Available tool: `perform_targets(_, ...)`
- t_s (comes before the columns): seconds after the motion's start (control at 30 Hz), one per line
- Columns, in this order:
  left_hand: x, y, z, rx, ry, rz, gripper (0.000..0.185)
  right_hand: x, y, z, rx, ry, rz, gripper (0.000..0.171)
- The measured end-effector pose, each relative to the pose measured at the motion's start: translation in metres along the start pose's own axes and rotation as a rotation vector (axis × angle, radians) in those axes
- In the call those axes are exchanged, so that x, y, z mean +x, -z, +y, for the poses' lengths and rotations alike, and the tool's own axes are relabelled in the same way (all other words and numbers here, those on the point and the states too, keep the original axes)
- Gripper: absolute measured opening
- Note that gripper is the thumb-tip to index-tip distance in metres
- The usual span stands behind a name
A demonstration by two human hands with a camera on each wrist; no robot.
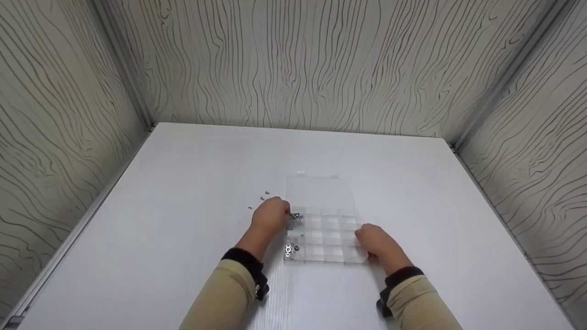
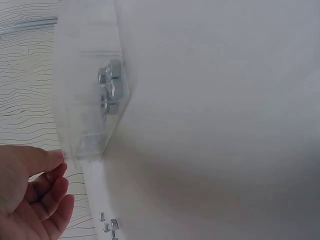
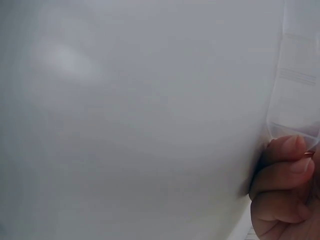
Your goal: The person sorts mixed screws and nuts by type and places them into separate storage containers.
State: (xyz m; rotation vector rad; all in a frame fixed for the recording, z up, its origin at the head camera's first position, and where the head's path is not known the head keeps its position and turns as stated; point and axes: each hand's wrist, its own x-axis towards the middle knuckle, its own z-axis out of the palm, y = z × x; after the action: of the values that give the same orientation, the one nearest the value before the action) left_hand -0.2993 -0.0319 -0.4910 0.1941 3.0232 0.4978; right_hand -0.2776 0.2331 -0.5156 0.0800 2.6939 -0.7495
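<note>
Our left hand [image 1: 271,215] rests at the left edge of the clear compartment box [image 1: 324,236], fingers loosely curled and holding nothing we can see. Our right hand [image 1: 372,239] grips the box's right edge with curled fingers. Nuts [image 2: 110,85] lie in the compartments beside our left hand; loose screws [image 1: 262,198] sit just beyond it.

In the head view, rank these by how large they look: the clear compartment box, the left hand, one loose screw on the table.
1. clear compartment box
2. left hand
3. loose screw, a tiny speck
</note>
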Motion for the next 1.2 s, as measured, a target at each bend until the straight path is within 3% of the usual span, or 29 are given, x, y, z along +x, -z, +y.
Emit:
perform_targets(0.13,0.000,0.002,-0.007,0.002,-0.010,0.042,0.014,0.000,0.000,0.000,-0.003,0.011,0.006,0.026)
perform_targets(0.53,0.004,0.011,-0.039,-0.032,0.098,0.115,0.023,-0.001,0.000,-0.001,-0.011,-0.006,-0.002,0.028)
perform_targets(0.83,0.005,0.010,-0.061,-0.061,0.188,0.058,0.018,-0.002,0.002,-0.001,0.012,-0.025,-0.012,0.028)
perform_targets(1.1,0.004,0.001,-0.063,-0.004,0.142,0.024,0.013,-0.001,0.001,-0.001,0.029,-0.028,-0.013,0.027)
perform_targets(1.2,0.006,-0.004,-0.062,0.019,0.143,0.025,0.020,0.000,0.001,0.000,0.028,-0.029,-0.010,0.028)
